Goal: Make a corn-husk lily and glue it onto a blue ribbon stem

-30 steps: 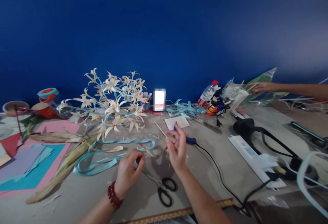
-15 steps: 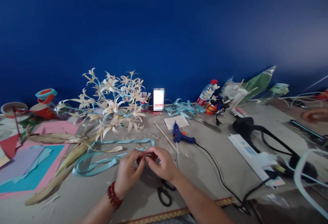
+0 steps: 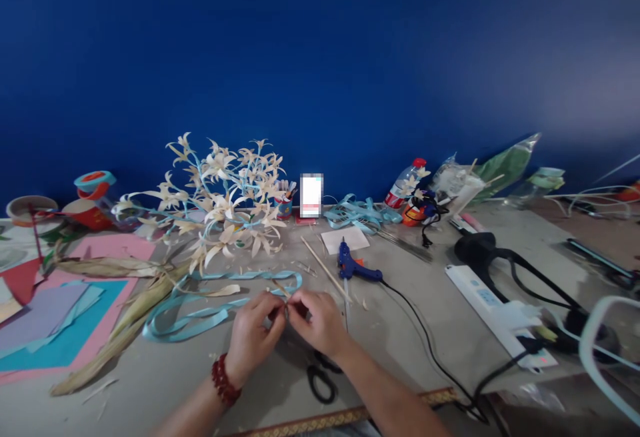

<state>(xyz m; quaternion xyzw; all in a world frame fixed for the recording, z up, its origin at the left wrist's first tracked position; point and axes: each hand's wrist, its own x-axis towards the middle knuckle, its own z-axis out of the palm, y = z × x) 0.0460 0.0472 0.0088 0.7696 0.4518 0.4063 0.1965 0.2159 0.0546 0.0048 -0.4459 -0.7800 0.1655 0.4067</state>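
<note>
My left hand (image 3: 256, 331) and my right hand (image 3: 320, 322) meet fingertip to fingertip over the table, both pinched closed. A thin tan strip (image 3: 281, 289) pokes up just beyond the fingertips; most of what they hold is hidden. Black-handled scissors (image 3: 321, 384) lie under my right wrist, their blades mostly covered by my hands. To the left of my hands a pale blue ribbon (image 3: 213, 319) loops across the table, with a dried husk piece (image 3: 223, 291) beside it. Right of them rests a blue glue gun (image 3: 356, 265), near a thin wooden stick (image 3: 325, 267).
A spray of cream husk flowers (image 3: 223, 203) stands at the back left. Dried husks (image 3: 145, 303) and coloured paper (image 3: 95, 330) lie left. A lit phone (image 3: 311, 197) is propped by the wall. On the right are a white power strip (image 3: 495, 313), black cables and a bottle (image 3: 405, 183).
My hands stay together, with the fingertips slightly shifted. Another person's hand at the far right has left the view. The whole view has shifted slightly.
</note>
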